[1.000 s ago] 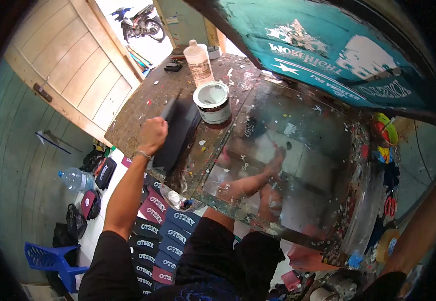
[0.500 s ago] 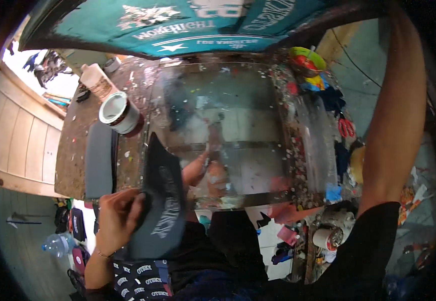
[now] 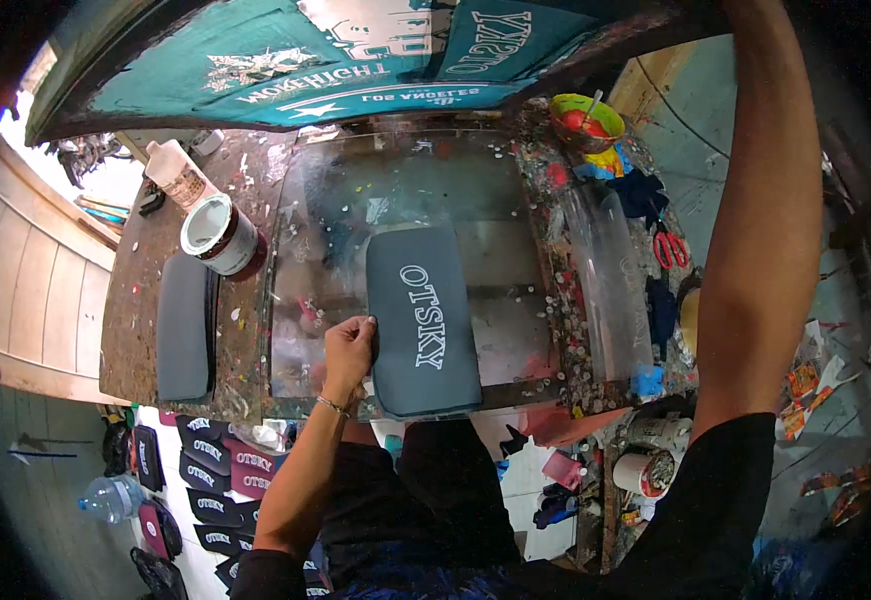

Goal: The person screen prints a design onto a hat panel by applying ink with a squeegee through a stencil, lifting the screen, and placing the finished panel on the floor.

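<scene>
My left hand [image 3: 349, 352] pinches the left edge of a dark grey fabric panel [image 3: 423, 320] with white printed lettering. The panel lies flat over the near middle of a glass plate [image 3: 320, 210] set into the worktable. Above the far side, a teal printing screen [image 3: 285, 75] in a dark frame is tilted up, with pale lettering and motifs on it. My right arm [image 3: 760, 250] reaches up along the right side toward the screen frame. The right hand itself is beyond the top edge, so what it holds is hidden.
On the table's left are a stack of grey panels [image 3: 183, 330], an open paint can [image 3: 217, 235] and a pale jug [image 3: 177, 172]. To the right are a bowl of red paint [image 3: 585, 122] and red-handled scissors [image 3: 669, 248]. Several printed panels [image 3: 217, 508] lie on the floor.
The grey panel, held tilted at the near left before, has moved right and now lies on the glass. My left hand moved with it. The screen appears shifted left and lower in view.
</scene>
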The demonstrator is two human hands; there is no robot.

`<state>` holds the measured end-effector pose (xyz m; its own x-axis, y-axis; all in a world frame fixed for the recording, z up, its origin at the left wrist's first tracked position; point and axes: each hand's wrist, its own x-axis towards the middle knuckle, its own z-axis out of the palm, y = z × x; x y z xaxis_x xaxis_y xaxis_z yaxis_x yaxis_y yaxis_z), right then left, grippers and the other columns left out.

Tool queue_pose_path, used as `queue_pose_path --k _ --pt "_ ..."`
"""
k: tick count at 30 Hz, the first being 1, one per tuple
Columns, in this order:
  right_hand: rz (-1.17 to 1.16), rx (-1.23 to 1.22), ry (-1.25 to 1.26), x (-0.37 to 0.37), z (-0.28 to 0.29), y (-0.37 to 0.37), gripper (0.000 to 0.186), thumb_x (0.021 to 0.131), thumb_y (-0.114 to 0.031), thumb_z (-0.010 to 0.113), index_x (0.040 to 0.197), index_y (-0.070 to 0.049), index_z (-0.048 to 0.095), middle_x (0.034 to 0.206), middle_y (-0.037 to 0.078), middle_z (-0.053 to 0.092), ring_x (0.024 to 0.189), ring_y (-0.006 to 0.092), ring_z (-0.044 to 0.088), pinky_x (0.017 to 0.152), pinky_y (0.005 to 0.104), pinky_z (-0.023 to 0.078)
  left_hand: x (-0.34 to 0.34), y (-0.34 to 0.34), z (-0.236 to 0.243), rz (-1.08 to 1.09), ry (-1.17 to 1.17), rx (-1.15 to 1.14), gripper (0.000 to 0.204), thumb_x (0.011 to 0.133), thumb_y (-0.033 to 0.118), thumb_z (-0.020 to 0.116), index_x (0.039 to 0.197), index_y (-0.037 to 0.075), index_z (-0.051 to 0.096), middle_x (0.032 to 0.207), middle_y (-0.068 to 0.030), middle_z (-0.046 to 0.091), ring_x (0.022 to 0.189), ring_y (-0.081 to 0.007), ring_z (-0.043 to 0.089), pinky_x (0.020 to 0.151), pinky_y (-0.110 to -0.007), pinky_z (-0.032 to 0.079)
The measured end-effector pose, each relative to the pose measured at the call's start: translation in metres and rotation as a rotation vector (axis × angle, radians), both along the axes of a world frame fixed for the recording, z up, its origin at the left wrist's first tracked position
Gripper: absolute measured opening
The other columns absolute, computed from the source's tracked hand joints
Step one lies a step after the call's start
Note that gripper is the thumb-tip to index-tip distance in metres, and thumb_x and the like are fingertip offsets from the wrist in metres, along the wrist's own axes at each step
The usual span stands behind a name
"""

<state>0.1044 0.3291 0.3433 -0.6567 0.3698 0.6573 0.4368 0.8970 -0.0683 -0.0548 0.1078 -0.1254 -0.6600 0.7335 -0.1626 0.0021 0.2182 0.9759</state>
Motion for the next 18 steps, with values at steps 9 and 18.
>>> queue_pose_path --k 9,18 --pt "0.133 0.278 0.002 0.006 -0.011 0.007 0.07 0.096 -0.059 0.053 0.078 0.006 0.072 0.069 0.016 0.067 0.058 0.0191 0.058 0.058 0.0361 0.047 0.006 -0.005 0.043 -0.097 -0.018 -0.124 0.018 0.094 0.014 0.068 0.084 -0.002 0.07 0.063 0.0013 0.06 0.052 -0.0046 0.049 0.048 -0.024 0.041" --pt "0.123 0.055 -0.039 0.004 -0.005 0.022 0.07 0.096 -0.058 0.051 0.082 0.006 0.074 0.071 0.017 0.068 0.06 0.0205 0.06 0.06 0.0389 0.049 0.015 0.037 0.035 -0.244 0.16 -0.043 0.016 0.09 0.006 0.071 0.079 -0.002 0.062 0.068 0.001 0.061 0.056 -0.0077 0.052 0.053 -0.027 0.044"
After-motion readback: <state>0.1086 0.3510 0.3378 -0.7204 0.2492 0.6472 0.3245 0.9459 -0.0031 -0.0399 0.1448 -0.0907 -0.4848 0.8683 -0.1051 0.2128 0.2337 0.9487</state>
